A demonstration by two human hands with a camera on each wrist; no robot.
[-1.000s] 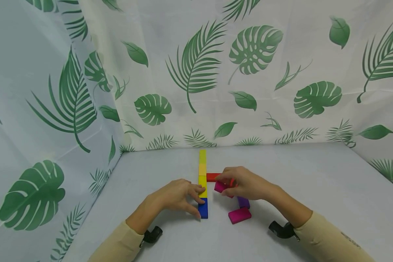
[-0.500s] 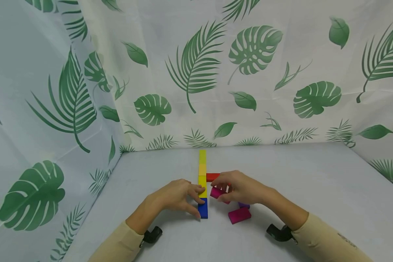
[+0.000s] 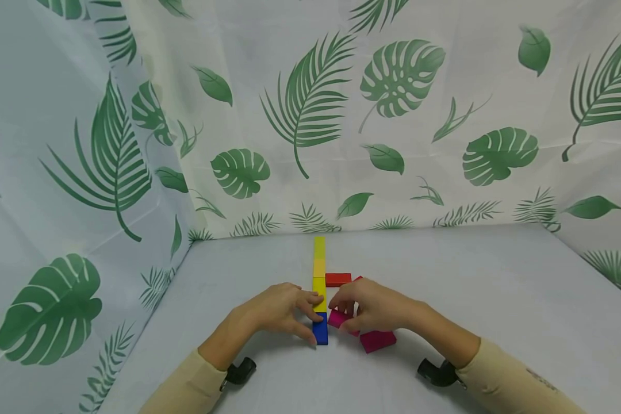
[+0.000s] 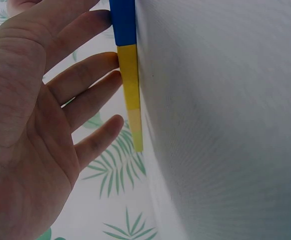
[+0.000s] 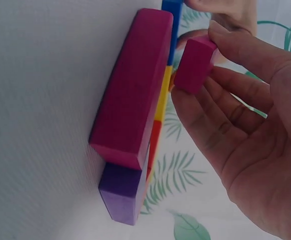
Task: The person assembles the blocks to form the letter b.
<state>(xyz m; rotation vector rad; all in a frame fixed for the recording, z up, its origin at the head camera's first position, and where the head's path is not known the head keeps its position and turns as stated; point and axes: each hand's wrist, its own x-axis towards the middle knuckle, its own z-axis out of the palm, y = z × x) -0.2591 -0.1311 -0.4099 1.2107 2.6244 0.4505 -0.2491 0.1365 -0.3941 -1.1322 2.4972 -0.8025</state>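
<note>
A row of yellow blocks (image 3: 319,267) with a blue block (image 3: 320,333) at its near end runs away from me on the table. My left hand (image 3: 279,307) rests its fingertips along the left side and top of this row, fingers spread. Beside the row's right side, my right hand (image 3: 385,307) pinches a magenta block (image 5: 195,65) between thumb and fingers, tilted and close to the blue block. In the right wrist view the held block is raised off the table. A red block (image 3: 338,280) lies crosswise against the row's right side.
A second magenta block (image 3: 378,341) lies on the table under my right wrist. Next to it a purple block (image 5: 120,192) shows in the right wrist view. Another red piece (image 3: 359,279) is mostly hidden behind my right hand. A leaf-patterned curtain (image 3: 331,126) closes off the back.
My right hand has carried the magenta block left and nearer to me, toward the blue block. The red block is less covered now, while the purple one is hidden. My left hand stays put.
</note>
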